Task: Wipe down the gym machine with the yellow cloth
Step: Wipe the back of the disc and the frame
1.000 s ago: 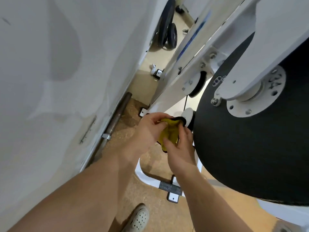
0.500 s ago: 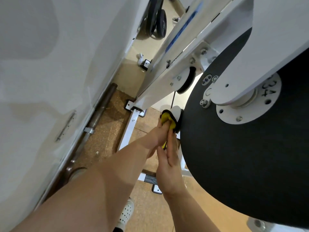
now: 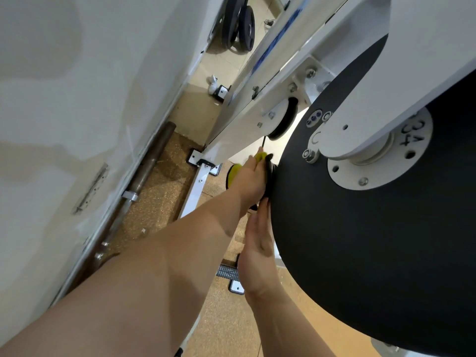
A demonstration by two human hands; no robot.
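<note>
Fingers of the left hand [image 3: 250,179] curled round the yellow cloth [image 3: 260,156], bunching it and pressing it to the gym machine [image 3: 288,70] at nine o'clock of the hub; the part under the cloth is hidden. The yellow cloth: soft, crumpled, dark-edged, showing as two lobes at twelve and nine o'clock of the knuckles. Fingers [image 3: 263,215] of the right hand [image 3: 257,244] straight and close together, holding nothing, palm turned to the wheel's rim at eight o'clock of the hub, tips just under the left wrist; contact with the rim cannot be told. One black wheel [image 3: 360,266]: large, round, matt, finely grained. One hub plate [image 3: 376,173]: round, white painted metal, bolt heads and holes, hand-marked "34". The machine's beams: white painted steel, slanting toward one o'clock, with bolted brackets. One pulley [image 3: 284,119]: black grooved rim in a white bracket, at twelve o'clock of the left hand. One floor [image 3: 154,199]: tan, speckled, cork-like. One wall [image 3: 64,99]: pale, smooth, blotched. One steel bar [image 3: 148,168]: dull round tube along the wall's foot, at nine o'clock of the cloth. Two weight plates [image 3: 239,24]: black, round, leaning, at twelve o'clock of the scene.
</note>
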